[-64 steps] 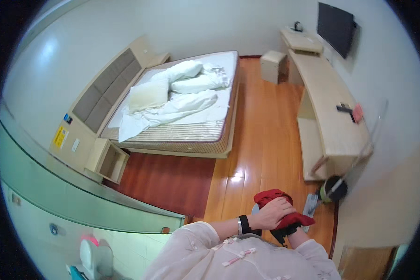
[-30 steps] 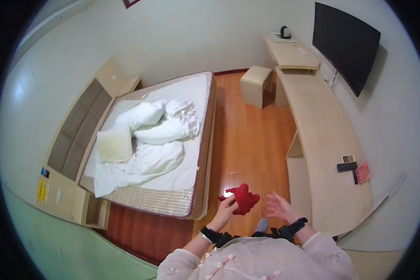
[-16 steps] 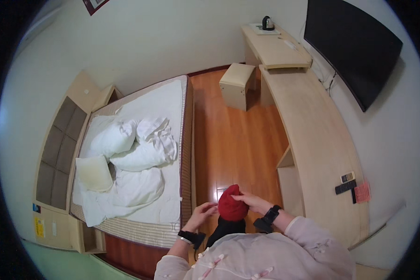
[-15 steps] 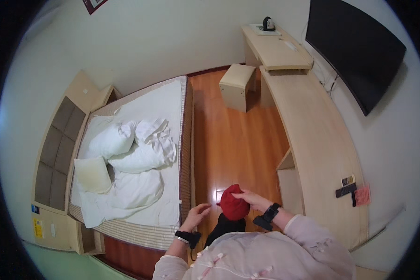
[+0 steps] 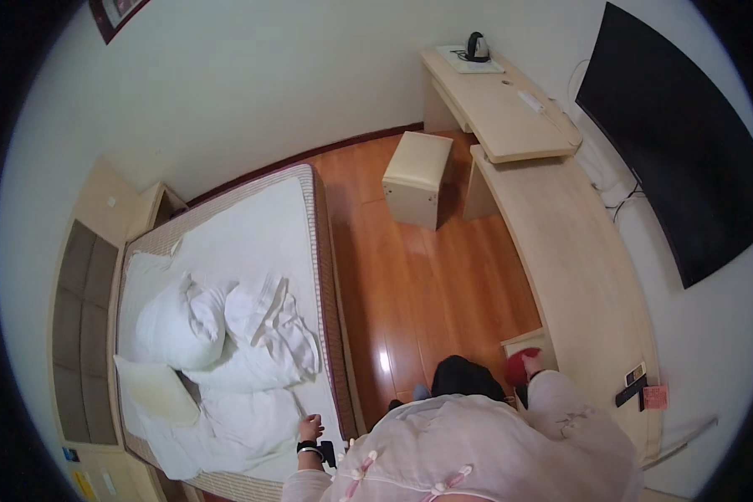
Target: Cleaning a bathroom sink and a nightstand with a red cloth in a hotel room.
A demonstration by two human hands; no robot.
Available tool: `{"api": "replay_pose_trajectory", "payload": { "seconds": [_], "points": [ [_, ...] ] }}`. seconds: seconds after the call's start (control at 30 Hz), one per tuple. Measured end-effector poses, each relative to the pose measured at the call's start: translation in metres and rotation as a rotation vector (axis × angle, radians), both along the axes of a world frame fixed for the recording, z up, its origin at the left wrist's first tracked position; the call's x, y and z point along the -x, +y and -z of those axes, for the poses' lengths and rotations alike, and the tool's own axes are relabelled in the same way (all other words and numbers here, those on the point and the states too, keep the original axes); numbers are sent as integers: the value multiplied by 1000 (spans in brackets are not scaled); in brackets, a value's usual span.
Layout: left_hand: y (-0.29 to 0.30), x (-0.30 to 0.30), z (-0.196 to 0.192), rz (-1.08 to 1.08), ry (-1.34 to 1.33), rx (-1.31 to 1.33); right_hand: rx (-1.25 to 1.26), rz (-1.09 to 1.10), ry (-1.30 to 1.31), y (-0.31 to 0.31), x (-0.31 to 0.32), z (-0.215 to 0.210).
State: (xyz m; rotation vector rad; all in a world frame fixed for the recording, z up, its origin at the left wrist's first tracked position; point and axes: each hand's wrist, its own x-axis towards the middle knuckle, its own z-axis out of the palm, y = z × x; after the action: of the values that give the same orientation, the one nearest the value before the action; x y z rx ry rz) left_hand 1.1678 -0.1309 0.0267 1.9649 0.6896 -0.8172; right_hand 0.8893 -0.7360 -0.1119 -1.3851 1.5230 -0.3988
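Observation:
My right hand (image 5: 531, 362), low beside the front of the long desk, grips a red cloth (image 5: 519, 366). My sleeve covers part of that hand, and the cloth's full shape is hidden. My left hand (image 5: 311, 427) hangs by the near edge of the bed (image 5: 251, 213), its fingers loosely bent with nothing visible in them. Closest to it is a heap of white bedding (image 5: 259, 418). A dark wristband (image 5: 316, 453) sits on my left wrist.
The long pale desk (image 5: 573, 243) runs along the right wall under a black television (image 5: 678, 142). Remotes (image 5: 632, 391) and a red paper (image 5: 655, 396) lie on it. A cream stool (image 5: 418, 176) stands on the wooden floor. A kettle (image 5: 477, 47) is at the back.
My right hand has carried the red cloth from in front of my body to the right, down by the desk. My left hand has moved left and lower, toward the bed; my view has shifted.

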Motion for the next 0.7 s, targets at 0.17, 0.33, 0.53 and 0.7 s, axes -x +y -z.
{"api": "replay_pose_trajectory", "payload": {
  "seconds": [0.17, 0.33, 0.53, 0.7],
  "points": [
    [-78, -74, 24, 31, 7, 93, -294, -52, 194, 2, -16, -15],
    [-138, -160, 35, 176, -18, 130, -222, -541, 512, -44, -125, -14],
    [-193, -276, -4, 71, 23, 136, -221, -155, 62, -138, -375, -10],
    [-257, -360, -30, 121, -126, 149, -129, -341, -209, -194, -574, -45]
  ]
}}
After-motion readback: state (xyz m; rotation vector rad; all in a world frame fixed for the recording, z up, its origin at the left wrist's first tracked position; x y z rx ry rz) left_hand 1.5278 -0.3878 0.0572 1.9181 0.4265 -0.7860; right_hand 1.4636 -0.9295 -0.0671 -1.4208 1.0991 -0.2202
